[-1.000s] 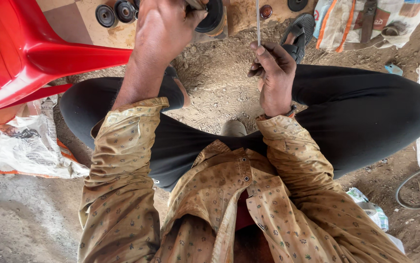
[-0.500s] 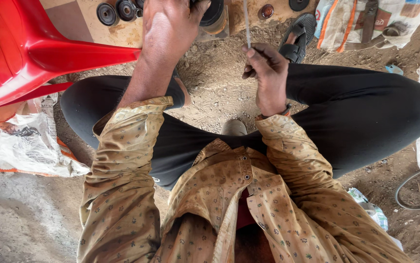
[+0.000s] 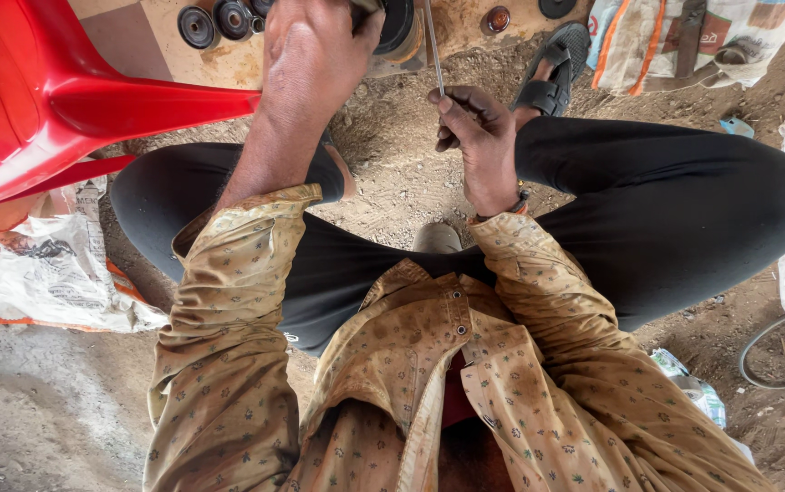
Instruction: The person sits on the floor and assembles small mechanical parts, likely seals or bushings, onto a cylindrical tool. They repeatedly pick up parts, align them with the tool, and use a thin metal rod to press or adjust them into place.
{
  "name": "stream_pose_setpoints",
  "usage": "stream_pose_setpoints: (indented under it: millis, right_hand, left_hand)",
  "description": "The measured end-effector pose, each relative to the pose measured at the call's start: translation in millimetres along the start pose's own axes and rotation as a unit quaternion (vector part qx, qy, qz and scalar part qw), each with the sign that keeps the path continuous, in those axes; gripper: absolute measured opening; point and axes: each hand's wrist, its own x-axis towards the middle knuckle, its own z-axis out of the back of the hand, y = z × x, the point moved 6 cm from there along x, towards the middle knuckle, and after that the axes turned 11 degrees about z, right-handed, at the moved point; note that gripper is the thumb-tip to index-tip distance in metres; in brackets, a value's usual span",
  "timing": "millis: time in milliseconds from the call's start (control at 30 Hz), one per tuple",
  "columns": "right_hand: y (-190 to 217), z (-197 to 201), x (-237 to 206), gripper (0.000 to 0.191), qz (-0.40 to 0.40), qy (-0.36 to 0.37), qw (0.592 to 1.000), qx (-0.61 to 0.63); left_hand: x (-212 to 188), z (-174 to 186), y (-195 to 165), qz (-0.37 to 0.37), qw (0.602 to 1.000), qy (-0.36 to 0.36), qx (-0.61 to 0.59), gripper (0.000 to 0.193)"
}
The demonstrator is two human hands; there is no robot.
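Note:
I sit cross-legged on dirt ground in black trousers and a tan patterned shirt. My left hand [image 3: 315, 50] grips a dark round metal part [image 3: 399, 27] at the top edge of the view, mostly hidden by the fingers. My right hand [image 3: 474, 137] pinches a thin metal rod [image 3: 433, 41] that stands upright beside that part. The rod's top end runs out of view.
A red plastic chair [image 3: 56, 91] stands at the left. Several dark round bearings [image 3: 215, 20] lie on a board at top. A black sandal [image 3: 552, 68] and printed sacks [image 3: 675, 41] sit top right; another sack [image 3: 46, 273] lies left. A wire loop [image 3: 779, 351] lies right.
My right hand with the rod has shifted slightly left and up toward the round part. My left hand has kept its grip on that part.

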Motion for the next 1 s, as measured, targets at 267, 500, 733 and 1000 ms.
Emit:
stream_pose_setpoints:
  millis: [267, 500, 733, 1000]
  right_hand:
    - [4, -4, -1, 0.026, 0.011, 0.017, 1.0, -0.008]
    - [1, -9, -1, 0.027, 0.008, 0.02, 1.0, 0.012]
    - [-1, -9, 0, 0.026, 0.004, 0.016, 1.0, 0.025]
    - [1, -12, 0, 0.025, 0.005, 0.023, 1.0, 0.008]
  left_hand:
    - [4, -9, 3, 0.0, 0.999, 0.012, 0.036, 0.032]
    - [7, -8, -4, -0.008, 0.998, -0.004, 0.062, 0.032]
    - [10, -4, -7, -0.006, 0.999, 0.007, 0.047, 0.03]
    - [12, -1, -10, -0.008, 0.999, 0.016, 0.033, 0.024]
